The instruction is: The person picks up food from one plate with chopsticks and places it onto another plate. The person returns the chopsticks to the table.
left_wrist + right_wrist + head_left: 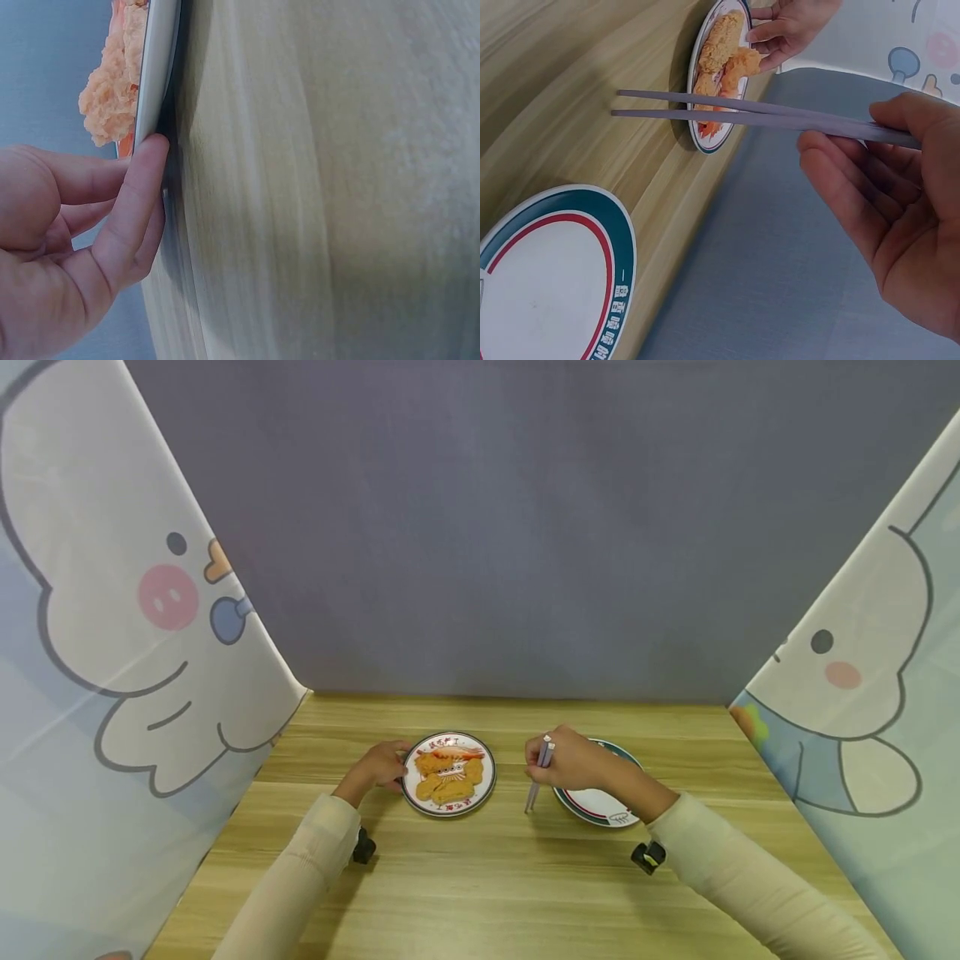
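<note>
A round white plate point(413, 787) with a dark rim line holds breaded fried pieces point(453, 790) and an orange-red shrimp point(463, 752). At its left edge my left hand point(378, 766) pinches the rim, thumb above and fingers low on the side, as the left wrist view shows. My right hand point(573, 762) holds a pair of pale purple chopsticks point(757, 114), their tips slightly apart with nothing between them, pointing down over the wood. Partly beneath the right hand and forearm in the head view lies a white plate point(547, 292) with a green and red rim; its middle is bare.
The wooden tabletop point(465, 893) runs back to a plain grey cloth wall point(495, 543). Printed cartoon panels stand at the left point(150, 677) and right point(862, 727) sides. Between the two plates lies a strip of wood.
</note>
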{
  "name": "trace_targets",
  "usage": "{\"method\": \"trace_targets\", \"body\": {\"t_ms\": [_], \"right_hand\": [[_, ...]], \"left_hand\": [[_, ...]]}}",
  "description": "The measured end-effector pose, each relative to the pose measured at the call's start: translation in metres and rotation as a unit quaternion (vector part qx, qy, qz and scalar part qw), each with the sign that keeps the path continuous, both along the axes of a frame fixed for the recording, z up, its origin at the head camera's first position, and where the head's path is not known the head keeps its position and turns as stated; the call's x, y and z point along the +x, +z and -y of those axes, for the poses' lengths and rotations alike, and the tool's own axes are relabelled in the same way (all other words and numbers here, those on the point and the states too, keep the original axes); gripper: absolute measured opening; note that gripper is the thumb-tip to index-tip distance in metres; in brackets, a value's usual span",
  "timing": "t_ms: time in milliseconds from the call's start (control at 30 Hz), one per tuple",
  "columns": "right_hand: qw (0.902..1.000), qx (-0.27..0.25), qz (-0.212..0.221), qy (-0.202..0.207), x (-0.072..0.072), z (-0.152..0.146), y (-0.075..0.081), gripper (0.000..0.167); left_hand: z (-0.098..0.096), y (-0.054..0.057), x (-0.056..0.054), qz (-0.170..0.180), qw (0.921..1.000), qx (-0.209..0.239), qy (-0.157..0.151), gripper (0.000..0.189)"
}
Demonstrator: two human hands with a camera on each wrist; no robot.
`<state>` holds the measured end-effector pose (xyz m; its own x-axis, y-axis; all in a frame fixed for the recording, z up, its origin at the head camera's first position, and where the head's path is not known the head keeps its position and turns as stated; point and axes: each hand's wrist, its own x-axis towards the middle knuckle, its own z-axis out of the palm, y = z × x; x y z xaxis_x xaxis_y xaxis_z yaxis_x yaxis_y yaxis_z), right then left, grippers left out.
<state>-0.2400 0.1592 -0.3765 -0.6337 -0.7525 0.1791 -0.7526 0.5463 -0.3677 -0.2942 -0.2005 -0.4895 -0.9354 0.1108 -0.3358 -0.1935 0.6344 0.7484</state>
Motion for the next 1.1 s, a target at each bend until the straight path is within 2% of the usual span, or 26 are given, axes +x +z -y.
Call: {"method": "trace_targets", "body": {"t_ms": [200, 333, 833, 967, 1100], "right_hand": [[0.9997, 0.008, -0.013, -0.020, -0.0015, -0.0004, -0.0020, 0.026], [0.9996, 0.012, -0.004, -0.024, -0.0018, -0.0012, -0.0024, 0.023], [0.9993, 0.002, 0.036, 0.001, -0.0041, -0.0038, 0.0003, 0.019], [0.9983, -0.019, 0.056, -0.004, -0.0033, -0.0063, -0.0004, 0.018], [0.9936, -0.065, 0.084, -0.039, -0.0038, -0.0090, -0.0059, 0.016]], "left_hand": [[-0.0004, -0.0004, 0.0007, -0.001, 1.0000, 0.003, -0.001, 0.058], [-0.0003, 0.0003, 0.0015, -0.001, 1.0000, 0.007, 0.001, 0.057], [-0.0008, 0.0003, 0.0009, 0.006, 0.9999, 0.009, 0.003, 0.057], [-0.0013, 0.0017, 0.0024, 0.006, 0.9999, 0.011, 0.006, 0.056], [-0.0013, 0.0028, 0.0024, 0.005, 0.9999, 0.012, 0.006, 0.055]]}}
